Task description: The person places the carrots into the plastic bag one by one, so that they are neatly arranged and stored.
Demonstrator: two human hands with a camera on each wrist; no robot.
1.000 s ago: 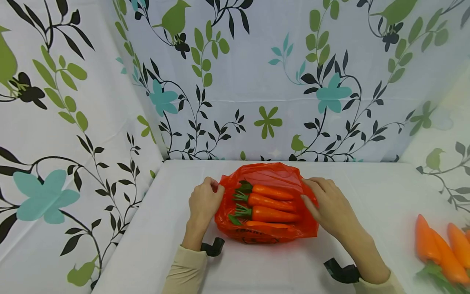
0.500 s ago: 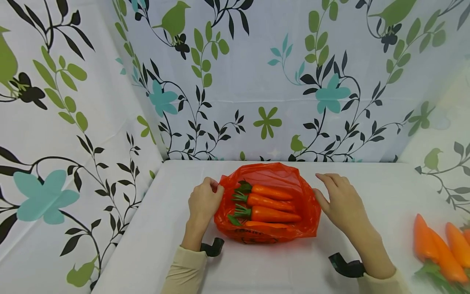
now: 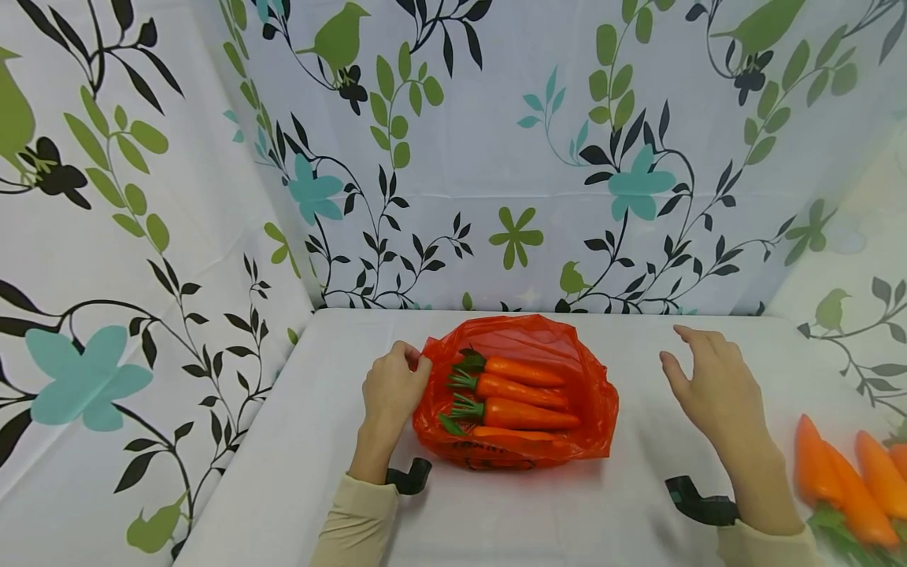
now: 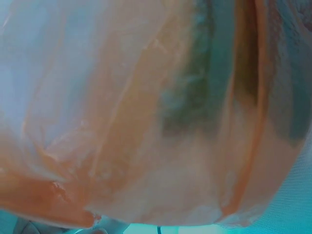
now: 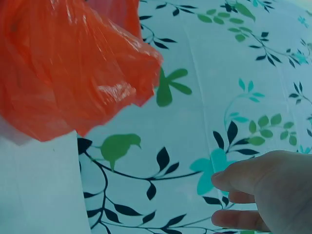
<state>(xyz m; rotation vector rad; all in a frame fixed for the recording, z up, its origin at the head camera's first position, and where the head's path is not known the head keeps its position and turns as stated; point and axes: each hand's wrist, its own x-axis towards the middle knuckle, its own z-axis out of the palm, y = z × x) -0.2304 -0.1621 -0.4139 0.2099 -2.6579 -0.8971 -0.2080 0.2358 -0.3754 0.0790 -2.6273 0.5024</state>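
A red plastic bag point(image 3: 520, 335) lies open in the middle of the white table, its mouth facing me. Inside it several orange carrots point(image 3: 527, 413) lie side by side, their green tops to the left. My left hand point(image 3: 390, 390) pinches the bag's left rim. The bag's crinkled film point(image 4: 131, 146) fills the left wrist view, blurred, with a dark green patch behind it. To the right of the bag, my right hand point(image 3: 723, 398) hovers apart from it with nothing in its extended fingers. The right wrist view shows this hand point(image 5: 278, 187) at the lower right.
More carrots point(image 3: 818, 465) lie at the table's right side, partly cut off by the frame and hazy. A white cloth point(image 3: 517, 236) with leaves, birds and flowers hangs behind the table. Black straps point(image 3: 701, 504) sit on both wrists.
My right hand has let go of the bag's right side and moved away to the right, toward the loose carrots. The left hand and the carrots in the bag have stayed in place.
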